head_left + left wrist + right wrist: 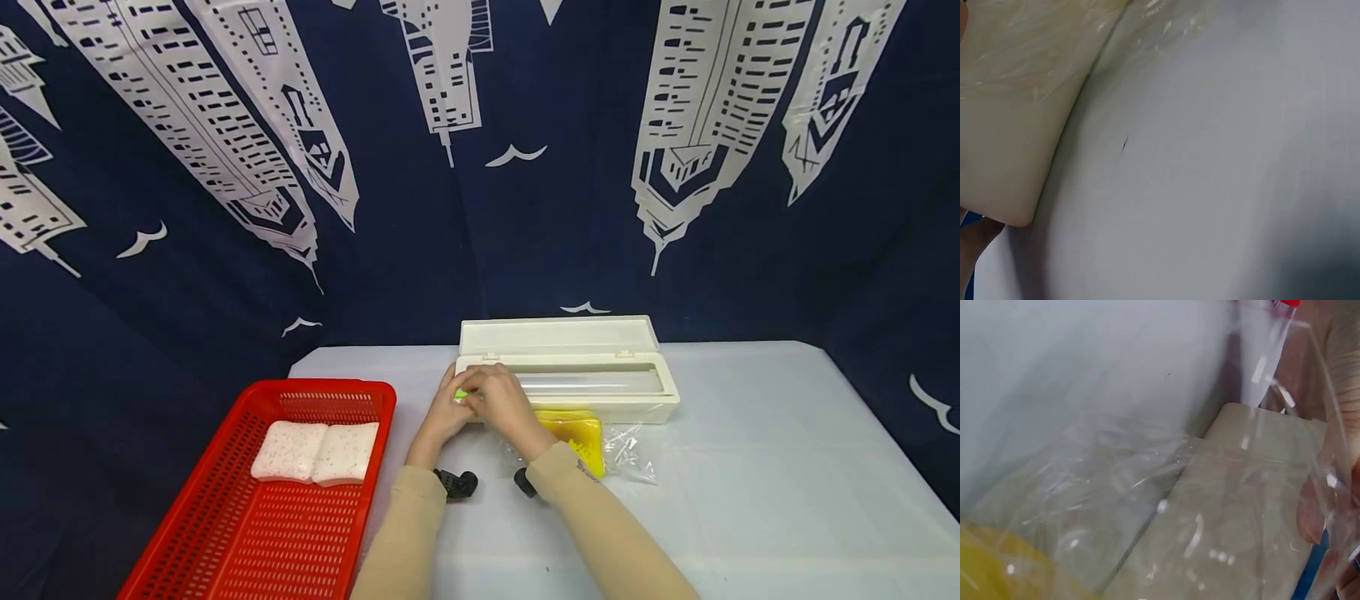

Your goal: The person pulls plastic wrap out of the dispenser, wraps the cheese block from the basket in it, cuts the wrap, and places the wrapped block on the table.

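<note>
A long off-white plastic wrap dispenser [600, 410] stands at the table's back edge, its lid [558, 337] raised and a pale roll [588, 382] inside. My left hand [442, 414] grips the dispenser's left end, with the thumb [1310, 515] against the front face in the right wrist view. Bent over that same end, my right hand [501, 398] pinches a small bright green piece [461, 395] at the fingertips. Clear film [1129, 456] hangs down the front and spreads onto the table, partly over a yellow object [592, 437]. The right forearm hides some of the film.
A red perforated basket [255, 508] stands at the left, with two white speckled slabs [288, 452] [347, 454] side by side in it. Black wrist cameras [457, 485] are worn beneath both wrists. A dark blue printed curtain [525, 242] hangs behind the white table [750, 483].
</note>
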Demonstrator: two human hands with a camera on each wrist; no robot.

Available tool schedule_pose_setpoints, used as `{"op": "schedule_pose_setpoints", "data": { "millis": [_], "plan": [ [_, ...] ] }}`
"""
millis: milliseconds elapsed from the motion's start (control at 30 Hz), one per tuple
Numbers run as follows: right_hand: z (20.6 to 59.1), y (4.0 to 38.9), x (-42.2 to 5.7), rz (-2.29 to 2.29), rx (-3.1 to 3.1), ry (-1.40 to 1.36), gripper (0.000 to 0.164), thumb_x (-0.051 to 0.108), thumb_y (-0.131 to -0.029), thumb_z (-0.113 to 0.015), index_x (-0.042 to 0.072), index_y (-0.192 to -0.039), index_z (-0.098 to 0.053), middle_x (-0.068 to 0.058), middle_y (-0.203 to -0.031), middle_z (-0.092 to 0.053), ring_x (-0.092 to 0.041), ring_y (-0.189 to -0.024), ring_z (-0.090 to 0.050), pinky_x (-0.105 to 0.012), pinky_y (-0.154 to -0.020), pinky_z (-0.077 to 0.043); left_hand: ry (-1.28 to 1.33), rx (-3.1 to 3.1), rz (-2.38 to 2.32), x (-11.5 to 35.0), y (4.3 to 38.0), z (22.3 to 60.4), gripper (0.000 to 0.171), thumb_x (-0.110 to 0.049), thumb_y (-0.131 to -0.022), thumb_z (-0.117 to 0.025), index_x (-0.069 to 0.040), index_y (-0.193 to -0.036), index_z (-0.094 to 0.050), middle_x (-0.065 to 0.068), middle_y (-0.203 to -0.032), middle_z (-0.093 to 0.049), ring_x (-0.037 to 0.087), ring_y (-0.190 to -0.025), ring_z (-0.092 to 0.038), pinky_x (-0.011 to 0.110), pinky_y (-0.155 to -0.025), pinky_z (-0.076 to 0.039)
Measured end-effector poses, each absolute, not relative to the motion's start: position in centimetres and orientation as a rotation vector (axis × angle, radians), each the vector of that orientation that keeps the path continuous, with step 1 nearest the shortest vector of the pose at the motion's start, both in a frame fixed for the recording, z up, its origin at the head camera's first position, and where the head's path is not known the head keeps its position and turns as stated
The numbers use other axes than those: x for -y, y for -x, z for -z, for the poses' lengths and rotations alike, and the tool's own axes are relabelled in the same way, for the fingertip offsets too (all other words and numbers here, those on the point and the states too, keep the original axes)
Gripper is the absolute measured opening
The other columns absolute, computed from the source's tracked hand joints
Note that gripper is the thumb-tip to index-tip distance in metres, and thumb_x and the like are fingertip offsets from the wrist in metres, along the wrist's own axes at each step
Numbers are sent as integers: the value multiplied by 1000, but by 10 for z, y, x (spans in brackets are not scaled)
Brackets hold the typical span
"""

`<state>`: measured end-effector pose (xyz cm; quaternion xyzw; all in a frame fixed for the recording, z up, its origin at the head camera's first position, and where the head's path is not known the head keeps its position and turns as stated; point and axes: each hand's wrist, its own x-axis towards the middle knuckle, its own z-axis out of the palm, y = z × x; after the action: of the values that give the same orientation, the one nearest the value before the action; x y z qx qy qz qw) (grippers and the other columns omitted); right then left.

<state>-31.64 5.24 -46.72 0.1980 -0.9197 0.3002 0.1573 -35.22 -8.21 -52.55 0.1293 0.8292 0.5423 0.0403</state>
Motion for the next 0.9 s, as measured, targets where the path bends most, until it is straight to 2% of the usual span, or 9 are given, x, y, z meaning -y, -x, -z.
{"op": "schedule_pose_setpoints", "data": {
  "millis": [133, 333, 500, 600, 700, 833, 900],
  "plan": [
    [469, 317, -50, -853, 2618, -557, 10, 8, -80, -80, 3, -88, -77, -7, -92, -74, -25, -89, -62, -35, -85, -51, -420, -2574, -1603, 82, 353, 525, 68, -8, -73, -74, -11, -138, -56, 10, -162, -25, 34, -145, -30, 53, -116, -29],
    [467, 319, -52, -860, 2631, -565, 8, 5, -80, -79, 1, -84, -75, -9, -90, -70, -26, -89, -60, -37, -90, -51, -411, -2529, -1615, 80, 354, 525, 69, -8, -76, -75, -13, -141, -53, 5, -163, -22, 29, -146, -30, 51, -116, -30],
    [466, 324, -56, -823, 2661, -591, 7, 2, -79, -78, 1, -84, -74, -7, -85, -69, -24, -86, -60, -36, -91, -51, -428, -2513, -1675, 82, 354, 527, 66, -8, -76, -77, -12, -138, -55, 4, -163, -25, 29, -145, -31, 49, -114, -31],
    [466, 325, -58, -809, 2684, -601, 7, 3, -79, -79, 2, -85, -74, -6, -86, -69, -24, -87, -60, -37, -97, -49, -419, -2505, -1684, 84, 354, 527, 65, -10, -75, -78, -14, -137, -57, 3, -163, -25, 29, -145, -31, 50, -114, -30],
    [463, 325, -60, -802, 2701, -620, 7, 4, -80, -78, 2, -86, -74, -7, -86, -69, -24, -87, -61, -36, -93, -51, -401, -2491, -1688, 85, 354, 527, 64, -12, -75, -79, -16, -136, -58, 5, -164, -21, 31, -147, -27, 53, -115, -27],
    [459, 325, -65, -784, 2724, -635, 7, 4, -79, -79, 1, -84, -75, -6, -85, -69, -23, -87, -61, -33, -85, -53, -354, -2473, -1685, 85, 353, 525, 63, -18, -76, -81, -22, -135, -59, 14, -165, -13, 39, -149, -19, 61, -116, -21],
    [457, 325, -66, -782, 2739, -647, 7, 3, -78, -79, 1, -84, -75, -6, -85, -70, -24, -87, -61, -34, -85, -53, -321, -2469, -1671, 86, 352, 525, 62, -21, -76, -82, -27, -134, -60, 16, -165, -10, 42, -150, -15, 64, -116, -19]
  ]
}}
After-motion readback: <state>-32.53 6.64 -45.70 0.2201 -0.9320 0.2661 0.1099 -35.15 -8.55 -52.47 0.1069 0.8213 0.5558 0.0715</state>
